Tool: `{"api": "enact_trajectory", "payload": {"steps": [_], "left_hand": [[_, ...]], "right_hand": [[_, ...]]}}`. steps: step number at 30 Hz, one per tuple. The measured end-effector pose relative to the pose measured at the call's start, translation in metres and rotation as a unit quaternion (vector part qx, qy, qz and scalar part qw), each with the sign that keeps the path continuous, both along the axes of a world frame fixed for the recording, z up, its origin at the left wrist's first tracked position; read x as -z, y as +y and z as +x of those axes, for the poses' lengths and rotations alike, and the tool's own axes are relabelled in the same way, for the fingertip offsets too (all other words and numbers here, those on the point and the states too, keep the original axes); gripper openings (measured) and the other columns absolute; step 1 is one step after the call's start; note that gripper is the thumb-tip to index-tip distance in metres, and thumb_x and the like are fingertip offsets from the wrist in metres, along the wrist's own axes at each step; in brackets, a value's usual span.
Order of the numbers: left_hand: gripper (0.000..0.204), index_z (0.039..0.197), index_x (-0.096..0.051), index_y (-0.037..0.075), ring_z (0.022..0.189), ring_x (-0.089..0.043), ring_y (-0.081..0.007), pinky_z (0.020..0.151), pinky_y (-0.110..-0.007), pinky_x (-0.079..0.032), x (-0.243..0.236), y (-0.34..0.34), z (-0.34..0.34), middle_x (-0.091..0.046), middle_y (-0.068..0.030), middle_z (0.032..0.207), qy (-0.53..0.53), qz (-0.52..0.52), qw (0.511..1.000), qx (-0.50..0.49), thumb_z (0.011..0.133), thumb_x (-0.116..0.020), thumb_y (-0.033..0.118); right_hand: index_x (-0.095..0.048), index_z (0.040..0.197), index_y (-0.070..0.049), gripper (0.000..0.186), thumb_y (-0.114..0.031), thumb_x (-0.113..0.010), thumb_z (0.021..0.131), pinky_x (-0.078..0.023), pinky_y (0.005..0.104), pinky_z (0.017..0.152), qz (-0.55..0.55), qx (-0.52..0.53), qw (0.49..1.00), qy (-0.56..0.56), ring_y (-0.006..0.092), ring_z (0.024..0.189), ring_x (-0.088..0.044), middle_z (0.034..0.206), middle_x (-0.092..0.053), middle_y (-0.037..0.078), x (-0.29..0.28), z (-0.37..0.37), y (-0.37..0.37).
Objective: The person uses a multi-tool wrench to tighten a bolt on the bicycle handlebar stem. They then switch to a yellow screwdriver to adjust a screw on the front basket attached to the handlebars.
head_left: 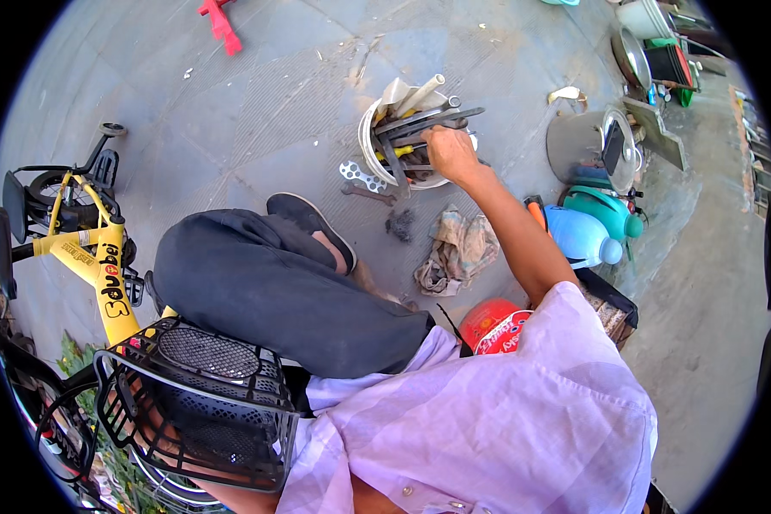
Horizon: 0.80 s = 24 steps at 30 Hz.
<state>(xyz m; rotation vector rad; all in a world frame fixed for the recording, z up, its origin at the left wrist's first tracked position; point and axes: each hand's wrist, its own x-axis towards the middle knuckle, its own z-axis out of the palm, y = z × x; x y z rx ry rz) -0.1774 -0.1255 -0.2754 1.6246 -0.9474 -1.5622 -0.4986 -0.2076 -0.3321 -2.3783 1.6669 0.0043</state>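
My right hand (452, 154) reaches into a white bucket (366, 137) packed with hand tools. Its fingers are curled at the tools near the right rim, and what they grip is hidden. Long dark metal tools (428, 122), a pale tube (421, 94) and a yellow-handled tool (400, 152) stick up from the bucket. Beside it on the ground lie a multi-hole bicycle spanner (362, 176) and a rusty wrench (369, 194). My left forearm (231, 499) passes below the black basket (197, 381) of a small yellow bicycle (111, 274); the basket's bars hide the left hand's fingers.
A crumpled rag (459, 251) and a dark clump (399, 225) lie before my shoe (313, 227). To the right stand a red container (495, 325), a blue jug (576, 236), a green jug (604, 210) and a metal pot (578, 146). A red object (222, 30) lies far off.
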Motion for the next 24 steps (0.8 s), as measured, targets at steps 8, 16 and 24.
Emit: {"api": "enact_trajectory", "payload": {"steps": [8, 16, 24], "left_hand": [[0.035, 0.106, -0.064, -0.003, 0.092, -0.065, -0.0254, 0.085, -0.035, -0.051, -0.03, 0.053, 0.064, -0.067, -0.0165, 0.101, 0.017, 0.002, 0.998, -0.056, 0.086, -0.067, 0.025], [0.035, 0.105, -0.064, -0.003, 0.091, -0.065, -0.0251, 0.085, -0.035, -0.051, -0.062, 0.116, 0.141, -0.067, -0.0162, 0.1, 0.018, -0.008, 0.99, -0.141, 0.085, -0.068, 0.025], [0.034, 0.105, -0.064, -0.003, 0.09, -0.065, -0.0248, 0.084, -0.034, -0.051, -0.09, 0.159, 0.196, -0.067, -0.016, 0.099, 0.024, -0.048, 0.975, -0.216, 0.085, -0.068, 0.025]], "right_hand": [[-0.075, 0.08, -0.01, 0.014, -0.013, -0.061, 0.079, -0.057, 0.0378, 0.069, 0.108, -0.091, 0.971, 0.191, 0.0269, 0.082, -0.071, 0.086, -0.072, 0.014, 0.023, 0.054, -0.005], [-0.069, 0.098, -0.006, 0.02, -0.014, -0.058, 0.084, -0.055, 0.0337, 0.069, 0.029, -0.08, 0.966, 0.246, 0.025, 0.087, -0.067, 0.096, -0.068, 0.015, 0.031, 0.028, 0.022], [-0.07, 0.095, -0.01, 0.017, -0.016, -0.055, 0.088, -0.055, 0.0363, 0.071, 0.097, -0.09, 0.952, 0.275, 0.0235, 0.086, -0.071, 0.089, -0.073, 0.01, 0.05, 0.023, -0.007]]}}
